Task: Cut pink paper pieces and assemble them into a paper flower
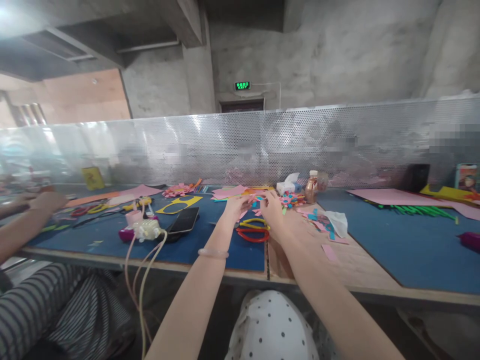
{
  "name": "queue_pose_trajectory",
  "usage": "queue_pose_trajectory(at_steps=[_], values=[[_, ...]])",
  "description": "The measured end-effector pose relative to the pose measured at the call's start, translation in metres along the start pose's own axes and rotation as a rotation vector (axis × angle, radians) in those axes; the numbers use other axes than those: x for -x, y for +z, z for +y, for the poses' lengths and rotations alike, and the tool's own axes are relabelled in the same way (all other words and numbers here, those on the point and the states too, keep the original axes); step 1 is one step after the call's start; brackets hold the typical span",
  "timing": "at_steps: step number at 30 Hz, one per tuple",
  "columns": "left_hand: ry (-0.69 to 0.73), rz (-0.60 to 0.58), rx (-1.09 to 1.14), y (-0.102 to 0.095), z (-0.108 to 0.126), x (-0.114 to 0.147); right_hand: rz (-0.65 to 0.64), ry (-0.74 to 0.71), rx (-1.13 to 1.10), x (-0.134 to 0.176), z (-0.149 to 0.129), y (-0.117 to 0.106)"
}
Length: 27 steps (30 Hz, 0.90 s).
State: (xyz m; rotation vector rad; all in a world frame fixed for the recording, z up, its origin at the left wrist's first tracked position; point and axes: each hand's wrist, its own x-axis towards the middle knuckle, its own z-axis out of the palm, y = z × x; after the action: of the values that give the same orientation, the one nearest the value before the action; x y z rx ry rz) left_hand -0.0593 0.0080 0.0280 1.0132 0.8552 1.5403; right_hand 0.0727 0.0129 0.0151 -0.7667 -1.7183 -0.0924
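Over the middle of the table, my left hand [240, 204] and my right hand [272, 204] come close together with fingers closed. Between their fingertips is a small pink and blue paper piece [258, 198]; its exact shape is too small to make out. Just below the hands lie scissors [253, 233] with yellow and red handles, their blades partly hidden by my left wrist. Beside my right hand sits a pink and blue paper flower [288, 200]. Pink paper sheets [230, 192] lie behind my left hand.
Left are a phone [184, 220], a corded pale tool [146, 229] and yellow paper with cut-out circles [180, 204]. A co-worker's hand [47, 200] is further left. Right are paper scraps [330, 227], tissues [288, 186], a bottle [311, 187] and green strips [416, 211]. A perforated metal screen [210, 150] stands behind.
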Motion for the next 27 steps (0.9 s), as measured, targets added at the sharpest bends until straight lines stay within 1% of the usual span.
queue_pose_trajectory(at_steps=[1, 3, 7, 10, 15, 18, 20, 24, 27], values=[[0.010, 0.000, -0.034, 0.000, 0.000, 0.000, 0.032, 0.044, -0.023, -0.001, 0.002, 0.000], [0.023, -0.006, -0.089, 0.000, -0.002, 0.000, 0.040, 0.103, -0.051, -0.002, 0.006, 0.003], [0.067, -0.035, -0.119, 0.000, -0.005, -0.001, -0.041, 0.148, -0.056, -0.004, 0.014, 0.011], [0.113, -0.060, -0.117, 0.001, -0.005, -0.001, -0.106, 0.169, -0.105, -0.004, 0.016, 0.014], [0.149, -0.103, -0.111, 0.002, -0.004, 0.000, -0.118, 0.310, -0.245, -0.005, 0.013, 0.011], [0.160, -0.082, -0.135, 0.003, -0.003, 0.002, -0.143, 0.406, -0.287, -0.005, 0.011, 0.008], [0.168, -0.056, -0.173, 0.005, -0.002, 0.003, -0.151, 0.440, -0.277, -0.005, 0.010, 0.007], [0.199, -0.027, -0.256, 0.007, 0.001, 0.008, -0.184, 0.446, -0.270, -0.006, 0.007, 0.003], [0.224, -0.020, -0.293, 0.007, 0.003, 0.010, -0.185, 0.445, -0.291, -0.006, 0.005, 0.002]])
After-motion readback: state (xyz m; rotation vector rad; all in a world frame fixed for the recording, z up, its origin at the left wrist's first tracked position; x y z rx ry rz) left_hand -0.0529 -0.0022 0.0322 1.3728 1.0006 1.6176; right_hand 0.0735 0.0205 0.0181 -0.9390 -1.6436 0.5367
